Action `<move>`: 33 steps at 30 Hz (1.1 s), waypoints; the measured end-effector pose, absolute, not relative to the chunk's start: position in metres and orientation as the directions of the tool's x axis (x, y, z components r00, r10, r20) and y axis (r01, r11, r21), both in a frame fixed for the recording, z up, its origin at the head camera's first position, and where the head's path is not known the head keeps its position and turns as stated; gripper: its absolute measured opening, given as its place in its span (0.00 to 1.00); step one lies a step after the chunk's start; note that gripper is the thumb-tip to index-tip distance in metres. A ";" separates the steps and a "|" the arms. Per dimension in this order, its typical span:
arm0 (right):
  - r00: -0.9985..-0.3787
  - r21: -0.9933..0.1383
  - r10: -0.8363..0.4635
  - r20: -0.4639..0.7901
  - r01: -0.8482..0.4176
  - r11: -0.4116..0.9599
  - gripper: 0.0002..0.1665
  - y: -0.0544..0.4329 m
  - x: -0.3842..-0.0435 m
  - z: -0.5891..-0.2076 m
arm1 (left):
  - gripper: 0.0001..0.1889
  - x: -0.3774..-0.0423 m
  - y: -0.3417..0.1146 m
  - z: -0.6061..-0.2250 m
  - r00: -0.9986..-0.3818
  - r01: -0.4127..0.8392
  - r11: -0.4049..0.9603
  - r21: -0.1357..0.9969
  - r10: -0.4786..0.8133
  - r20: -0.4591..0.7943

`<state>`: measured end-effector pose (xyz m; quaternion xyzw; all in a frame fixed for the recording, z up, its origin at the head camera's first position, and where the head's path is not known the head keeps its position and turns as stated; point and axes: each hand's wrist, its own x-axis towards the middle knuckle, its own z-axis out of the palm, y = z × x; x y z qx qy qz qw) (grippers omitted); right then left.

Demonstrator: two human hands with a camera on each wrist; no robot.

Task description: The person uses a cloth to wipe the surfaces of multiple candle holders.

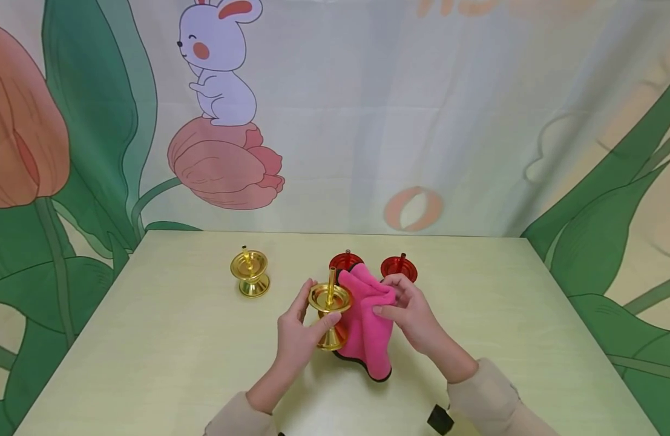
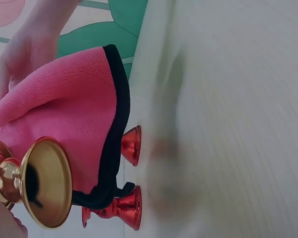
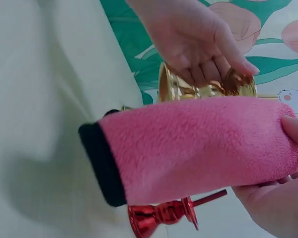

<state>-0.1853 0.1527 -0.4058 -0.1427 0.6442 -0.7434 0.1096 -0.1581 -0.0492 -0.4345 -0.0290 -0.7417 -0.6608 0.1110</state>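
In the head view my left hand (image 1: 299, 339) grips a gold candle holder (image 1: 333, 338) around its stem, above the table. The holder is upright, with a wide dish, a thin spike on top and a flared foot. Just to its right, my right hand (image 1: 419, 320) pinches a pink cloth (image 1: 367, 330) with black edging, which hangs down in folds. The cloth is close beside the holder; whether they touch I cannot tell. In the left wrist view the holder's hollow foot (image 2: 57, 186) faces the camera. The cloth partly covers the holder in the right wrist view.
Another gold candle holder (image 1: 251, 272) stands on the pale table (image 1: 166, 339) to the left. Two red holders stand behind the cloth: one red holder (image 1: 342, 260) mostly hidden by it, the other red holder (image 1: 394, 266) partly behind my right hand. A printed curtain (image 1: 335, 121) hangs at the back.
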 end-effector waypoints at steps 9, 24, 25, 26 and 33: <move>-0.909 -0.970 -0.416 -0.022 0.120 -0.212 0.24 0.144 -0.178 -0.411 | 0.39 -0.158 -0.046 -0.435 -0.956 0.240 0.030 0.970 -0.164 0.242; -0.878 -0.985 -0.477 0.045 0.039 -0.167 0.24 0.136 -0.168 -0.416 | 0.34 -0.159 -0.046 -0.431 -0.961 0.262 -0.133 0.956 -0.131 0.245; -0.879 -0.984 -0.474 0.057 0.032 -0.177 0.23 0.135 -0.168 -0.416 | 0.33 -0.160 -0.046 -0.430 -0.961 0.267 -0.143 0.953 -0.116 0.252; -0.880 -0.982 -0.470 0.066 0.026 -0.188 0.22 0.135 -0.167 -0.415 | 0.32 -0.159 -0.047 -0.430 -0.961 0.271 -0.153 0.950 -0.099 0.258; -0.902 -0.975 -0.428 0.064 0.036 -0.220 0.18 0.134 -0.167 -0.411 | 0.27 -0.159 -0.053 -0.429 -0.963 0.233 -0.224 0.946 0.078 0.256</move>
